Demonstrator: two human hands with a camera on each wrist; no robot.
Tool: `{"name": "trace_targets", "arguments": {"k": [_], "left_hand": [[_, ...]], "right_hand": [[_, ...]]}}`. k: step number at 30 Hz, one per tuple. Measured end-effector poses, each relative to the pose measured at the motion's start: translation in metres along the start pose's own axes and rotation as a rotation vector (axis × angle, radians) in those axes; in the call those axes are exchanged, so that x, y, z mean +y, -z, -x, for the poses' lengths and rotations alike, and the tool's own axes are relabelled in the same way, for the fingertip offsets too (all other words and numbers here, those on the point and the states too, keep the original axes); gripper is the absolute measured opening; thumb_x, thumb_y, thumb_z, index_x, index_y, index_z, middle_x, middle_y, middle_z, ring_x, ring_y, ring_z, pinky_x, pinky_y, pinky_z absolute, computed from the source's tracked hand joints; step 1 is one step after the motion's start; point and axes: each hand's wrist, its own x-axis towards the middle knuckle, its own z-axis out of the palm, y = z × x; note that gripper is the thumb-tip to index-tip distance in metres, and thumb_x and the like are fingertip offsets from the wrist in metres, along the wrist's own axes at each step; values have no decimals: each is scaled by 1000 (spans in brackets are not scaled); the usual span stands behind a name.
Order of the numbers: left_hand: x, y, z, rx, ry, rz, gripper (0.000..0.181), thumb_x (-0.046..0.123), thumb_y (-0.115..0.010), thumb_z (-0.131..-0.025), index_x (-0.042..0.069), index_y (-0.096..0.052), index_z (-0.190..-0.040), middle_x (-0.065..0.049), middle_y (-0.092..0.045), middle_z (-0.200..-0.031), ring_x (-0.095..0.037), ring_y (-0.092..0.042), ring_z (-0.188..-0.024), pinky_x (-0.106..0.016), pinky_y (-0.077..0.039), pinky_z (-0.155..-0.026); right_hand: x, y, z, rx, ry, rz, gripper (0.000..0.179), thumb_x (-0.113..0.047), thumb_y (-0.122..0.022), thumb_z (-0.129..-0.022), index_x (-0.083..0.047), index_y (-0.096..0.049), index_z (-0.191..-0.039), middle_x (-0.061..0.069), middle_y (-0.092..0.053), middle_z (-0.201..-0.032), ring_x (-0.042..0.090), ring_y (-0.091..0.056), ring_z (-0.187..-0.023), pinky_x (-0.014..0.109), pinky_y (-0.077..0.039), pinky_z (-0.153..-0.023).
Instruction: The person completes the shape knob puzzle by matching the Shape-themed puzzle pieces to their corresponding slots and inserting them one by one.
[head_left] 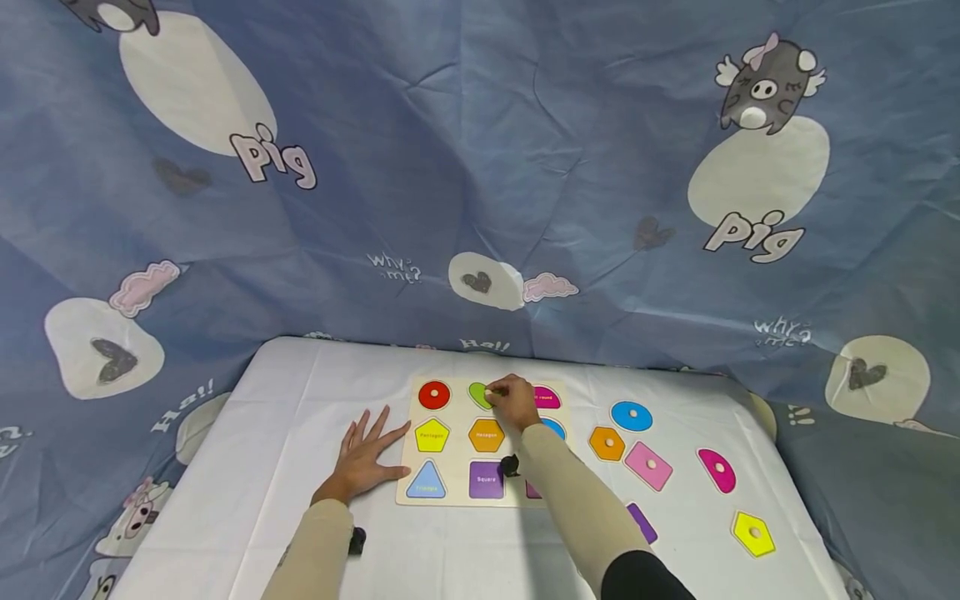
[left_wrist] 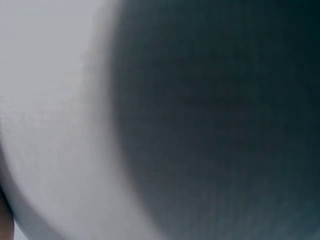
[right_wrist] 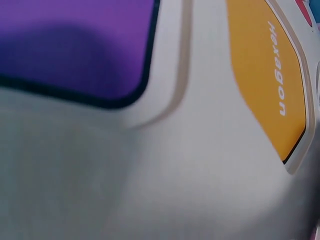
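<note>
Shape board under handling, with likely sources of error. The board (head_left: 459, 454) lies flat on the white cloth (head_left: 315, 400). The right hand (head_left: 516, 402) reaches over its upper row, thumb and fingers closed together in a pinch on the green piece (head_left: 480, 395), which lies at the top-middle place; the fingers cover part of it, so whether it sits fully down cannot be told. The left hand (head_left: 365, 462) is spread wide, gripping nothing, its index finger and thumb at the board's left edge. The left wrist view shows only pale surface and shadow.

Failure may arise in three ways. First, if the green piece is turned out of line with its outline, its rim could catch and leave it tilted; the pinching fingers mask the very edge that would show this. Second, a sideways push could slide the board over the cloth should the light contact of the left hand give too little hold. Third, the right sleeve (head_left: 573, 492) crosses the board's right side and runs close to the loose purple piece (head_left: 642, 523); a low withdrawal of that arm could knock it, or drag the board askew
</note>
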Motion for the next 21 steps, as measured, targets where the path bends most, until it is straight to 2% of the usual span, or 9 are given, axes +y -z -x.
{"name": "trace_targets", "arguments": {"k": [11,21], "left_hand": [[0,0,0,11,-1,-7,81,48,-76,-72,23,-47,-144,-13,-10,-161,-40,5,-146,-56,7,-115],[0,0,0,13,-5,-10,81,48,-76,-73,23,-47,-144,-13,-10,-161,-39,5,-146,-56,6,-115]], "right_hand": [[2,-5,-3,13,-18,51,9,-7,-73,-84,-6,-76,-92,4,-64,-89,22,-57,-87,40,-46,-93],[-2,-2,-1,3,34,140,8,-9,-74,-84,-6,-76,-91,3,-63,-85,24,-56,-86,42,-38,-94]]}}
